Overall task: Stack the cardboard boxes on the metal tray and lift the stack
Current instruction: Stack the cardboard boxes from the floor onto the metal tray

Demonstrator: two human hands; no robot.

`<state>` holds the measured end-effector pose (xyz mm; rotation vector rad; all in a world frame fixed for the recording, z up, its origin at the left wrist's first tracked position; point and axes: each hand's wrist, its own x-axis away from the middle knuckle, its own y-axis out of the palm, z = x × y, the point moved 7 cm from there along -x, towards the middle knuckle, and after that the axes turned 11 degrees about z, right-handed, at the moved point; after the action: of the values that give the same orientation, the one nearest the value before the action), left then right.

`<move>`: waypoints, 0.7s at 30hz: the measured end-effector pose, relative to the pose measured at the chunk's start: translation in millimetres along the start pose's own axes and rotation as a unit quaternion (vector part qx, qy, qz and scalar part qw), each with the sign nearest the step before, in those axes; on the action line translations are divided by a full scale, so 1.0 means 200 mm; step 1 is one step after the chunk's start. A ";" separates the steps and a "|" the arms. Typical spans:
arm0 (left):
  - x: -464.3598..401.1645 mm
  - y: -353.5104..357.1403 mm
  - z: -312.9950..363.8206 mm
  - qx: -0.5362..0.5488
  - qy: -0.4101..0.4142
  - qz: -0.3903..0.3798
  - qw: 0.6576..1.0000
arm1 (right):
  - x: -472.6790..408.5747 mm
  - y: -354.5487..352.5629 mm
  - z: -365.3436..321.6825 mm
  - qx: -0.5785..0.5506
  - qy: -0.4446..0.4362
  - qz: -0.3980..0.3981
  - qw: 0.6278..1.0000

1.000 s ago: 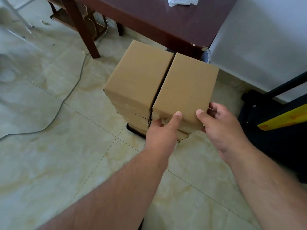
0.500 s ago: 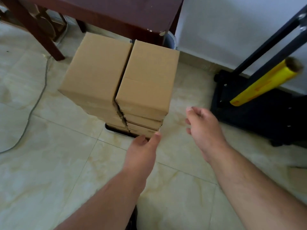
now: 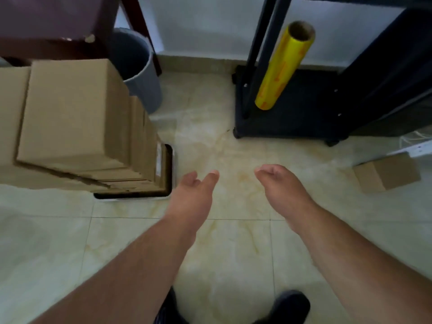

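A tall stack of brown cardboard boxes (image 3: 70, 118) stands at the left, two columns side by side, on a metal tray (image 3: 171, 169) whose dark rim shows at the stack's lower right corner. One small cardboard box (image 3: 388, 175) lies alone on the floor at the far right. My left hand (image 3: 194, 190) hovers just right of the tray, fingers relaxed, holding nothing. My right hand (image 3: 280, 183) hangs over the bare tiles between the stack and the lone box, loosely curved and empty. Neither hand touches a box.
A grey bin (image 3: 138, 71) stands behind the stack, under a dark wooden table (image 3: 53, 22). A black cart (image 3: 292, 108) with a yellow film roll (image 3: 284, 66) stands against the white wall. A white power strip (image 3: 418, 148) lies near the lone box. My shoes (image 3: 289, 305) show at the bottom.
Both hands have let go of the top box and drawn back from the stack. The view has swung right, so the stack sits at the left and the lone box has come into sight.
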<state>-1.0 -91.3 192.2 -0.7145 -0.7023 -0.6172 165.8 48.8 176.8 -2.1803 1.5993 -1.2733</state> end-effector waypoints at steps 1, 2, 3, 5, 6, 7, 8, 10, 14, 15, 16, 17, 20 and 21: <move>0.02 0.06 0.02 -0.008 0.006 -0.003 1.000 | -0.02 -0.07 0.04 -0.002 0.003 0.008 1.000; 0.04 0.13 0.04 -0.015 0.009 -0.008 1.000 | -0.04 -0.14 0.08 -0.005 0.008 0.016 1.000; 0.06 0.19 0.06 -0.023 0.009 -0.011 1.000 | -0.06 -0.22 0.13 -0.009 0.014 0.020 1.000; 0.11 0.32 0.09 -0.033 0.016 -0.011 0.999 | -0.10 -0.35 0.22 -0.013 0.028 0.023 0.999; 0.13 0.39 0.11 -0.037 0.019 -0.011 0.999 | -0.12 -0.42 0.26 -0.017 0.032 0.024 0.999; 0.15 0.43 0.12 -0.040 0.020 -0.011 0.999 | -0.14 -0.46 0.30 -0.023 0.037 0.024 0.999; 0.19 0.53 0.14 -0.053 0.027 -0.015 0.998 | -0.17 -0.55 0.35 -0.033 0.043 0.029 0.998; 0.23 0.65 0.17 -0.064 0.031 -0.020 0.997 | -0.21 -0.65 0.43 -0.039 0.048 0.040 0.997; 0.39 0.95 0.23 -0.082 0.041 -0.029 0.995 | -0.27 -0.94 0.60 -0.070 0.074 0.073 0.992; 0.44 1.03 0.25 -0.087 0.044 -0.033 0.995 | -0.28 -1.01 0.65 -0.078 0.082 0.080 0.990; 0.48 1.10 0.26 -0.094 0.049 -0.038 0.994 | -0.28 -1.07 0.68 -0.084 0.088 0.086 0.989; 0.52 1.17 0.28 -0.100 0.054 -0.046 0.992 | -0.29 -1.14 0.72 -0.089 0.093 0.091 0.988; 0.63 1.35 0.33 -0.121 0.070 -0.059 0.988 | -0.30 -1.32 0.81 -0.099 0.104 0.104 0.984; 0.66 1.40 0.35 -0.125 0.075 -0.062 0.987 | -0.31 -1.37 0.84 -0.101 0.107 0.108 0.983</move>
<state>252.9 95.6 225.3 -0.8515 -0.5374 -0.8738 474.5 158.4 193.6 -1.9580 2.0685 -1.3699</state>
